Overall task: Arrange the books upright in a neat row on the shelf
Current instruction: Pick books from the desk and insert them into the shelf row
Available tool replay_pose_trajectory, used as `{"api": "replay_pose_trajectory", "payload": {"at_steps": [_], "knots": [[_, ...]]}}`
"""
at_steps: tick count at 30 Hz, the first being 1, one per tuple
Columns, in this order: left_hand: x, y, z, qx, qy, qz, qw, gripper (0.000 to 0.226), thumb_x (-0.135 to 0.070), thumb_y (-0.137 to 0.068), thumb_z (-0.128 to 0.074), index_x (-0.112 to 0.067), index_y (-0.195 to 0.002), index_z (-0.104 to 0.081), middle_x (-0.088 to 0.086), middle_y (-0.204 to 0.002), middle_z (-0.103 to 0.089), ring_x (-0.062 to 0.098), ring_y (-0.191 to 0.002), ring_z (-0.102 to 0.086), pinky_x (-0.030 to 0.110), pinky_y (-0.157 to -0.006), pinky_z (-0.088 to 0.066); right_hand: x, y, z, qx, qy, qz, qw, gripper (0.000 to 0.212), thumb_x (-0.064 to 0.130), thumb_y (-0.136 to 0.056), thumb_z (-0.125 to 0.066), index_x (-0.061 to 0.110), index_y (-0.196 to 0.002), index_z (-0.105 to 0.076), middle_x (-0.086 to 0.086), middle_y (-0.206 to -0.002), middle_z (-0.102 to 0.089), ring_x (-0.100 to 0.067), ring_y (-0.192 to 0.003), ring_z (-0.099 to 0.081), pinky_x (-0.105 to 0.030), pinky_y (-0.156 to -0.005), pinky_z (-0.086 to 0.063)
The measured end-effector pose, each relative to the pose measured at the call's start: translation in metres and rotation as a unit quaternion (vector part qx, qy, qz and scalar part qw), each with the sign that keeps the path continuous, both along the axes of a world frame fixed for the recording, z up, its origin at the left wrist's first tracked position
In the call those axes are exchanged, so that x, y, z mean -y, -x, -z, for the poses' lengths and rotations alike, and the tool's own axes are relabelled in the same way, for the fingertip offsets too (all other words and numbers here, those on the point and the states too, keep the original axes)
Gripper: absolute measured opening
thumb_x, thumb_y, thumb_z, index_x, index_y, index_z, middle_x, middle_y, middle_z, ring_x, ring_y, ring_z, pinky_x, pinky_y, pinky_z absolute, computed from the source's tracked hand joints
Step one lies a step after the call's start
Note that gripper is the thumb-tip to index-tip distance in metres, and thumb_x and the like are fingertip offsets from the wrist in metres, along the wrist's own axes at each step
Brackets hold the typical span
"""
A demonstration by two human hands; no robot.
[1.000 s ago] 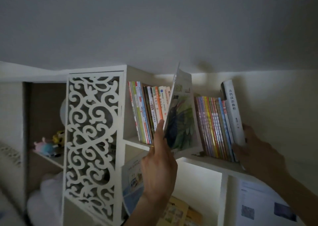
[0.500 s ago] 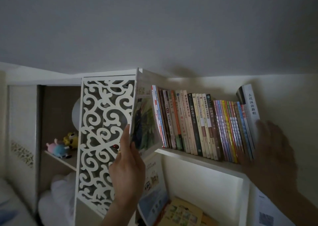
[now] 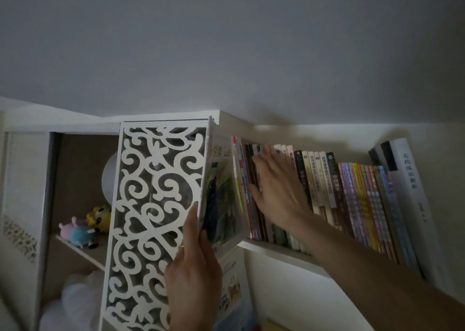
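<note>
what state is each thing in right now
magazine: upright at the row's left end, held by left hand
book row: upright, leaning slightly
right hand: open, flat against the spines
white book: upright at right end
plush toys: lying on side shelf

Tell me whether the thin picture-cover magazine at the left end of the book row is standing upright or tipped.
Tipped: the thin picture-cover magazine leans left, its top toward the white fretwork panel, gripped low by the left hand.

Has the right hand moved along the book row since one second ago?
Yes. The right hand went leftward from the thick white book to the row's left end.
</note>
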State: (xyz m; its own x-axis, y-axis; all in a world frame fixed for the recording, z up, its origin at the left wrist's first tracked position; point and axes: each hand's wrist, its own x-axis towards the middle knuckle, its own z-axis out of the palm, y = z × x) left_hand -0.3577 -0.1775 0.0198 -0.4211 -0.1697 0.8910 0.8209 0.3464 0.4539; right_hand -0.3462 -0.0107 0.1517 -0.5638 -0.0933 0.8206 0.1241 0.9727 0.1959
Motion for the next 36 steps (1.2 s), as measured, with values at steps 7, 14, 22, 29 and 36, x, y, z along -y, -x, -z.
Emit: {"api": "replay_pose_trajectory", "payload": {"at_steps": [7, 14, 22, 29, 36], "knots": [[0.022, 0.03, -0.002, -0.003, -0.055, -0.058, 0.997, 0.045, -0.02, -0.103, -0.044, -0.022, -0.149, -0.043, -0.006, -0.064, -0.054, 0.013, -0.043, -0.054, 0.03, -0.041, -0.052, -0.001, 0.033, -0.005, -0.045, -0.002, 0.046, 0.998, 0.089, 0.06, -0.089, -0.062, 0.011, -0.155, -0.029, -0.01, -0.162, -0.033, -0.029, -0.152, -0.025, -0.048, -0.126, -0.02], [0.02, 0.041, 0.006, -0.006, -0.013, -0.044, 0.999, 0.046, -0.019, -0.1, -0.049, -0.019, -0.146, -0.05, -0.008, -0.06, -0.054, 0.007, -0.04, -0.052, 0.03, -0.036, -0.051, 0.01, 0.059, 0.008, -0.082, 0.0, 0.094, 0.992, 0.113, 0.083, -0.078, -0.049, 0.008, -0.159, -0.021, -0.018, -0.167, -0.018, -0.039, -0.156, -0.006, -0.055, -0.126, -0.011], [0.002, 0.047, 0.011, -0.007, -0.019, -0.057, 0.998, 0.047, -0.014, -0.094, -0.057, -0.017, -0.14, -0.059, -0.006, -0.059, -0.059, 0.009, -0.039, -0.051, 0.027, -0.038, -0.049, 0.007, 0.091, 0.012, -0.113, -0.04, 0.136, 0.984, 0.13, 0.072, -0.072, -0.073, 0.003, -0.16, -0.008, -0.027, -0.166, -0.009, -0.044, -0.155, -0.003, -0.058, -0.125, -0.005], [-0.01, 0.054, 0.01, -0.013, -0.014, -0.032, 0.999, 0.049, -0.015, -0.094, -0.057, -0.022, -0.142, -0.056, -0.013, -0.064, -0.061, 0.003, -0.042, -0.052, 0.018, -0.045, -0.05, 0.002, 0.112, 0.032, -0.213, -0.034, 0.088, 0.973, 0.085, 0.048, -0.096, -0.061, 0.004, -0.159, -0.024, -0.028, -0.164, -0.02, -0.043, -0.155, -0.013, -0.055, -0.126, -0.013], [-0.022, 0.059, 0.01, 0.004, -0.023, 0.005, 1.0, 0.046, -0.028, -0.098, -0.047, -0.029, -0.145, -0.049, -0.022, -0.077, -0.055, -0.005, -0.051, -0.058, 0.015, -0.051, -0.055, -0.004, 0.116, 0.036, -0.247, -0.053, 0.026, 0.967, 0.073, 0.045, -0.095, -0.063, 0.019, -0.158, -0.036, -0.024, -0.163, -0.028, -0.043, -0.153, -0.019, -0.058, -0.123, -0.02]]}}
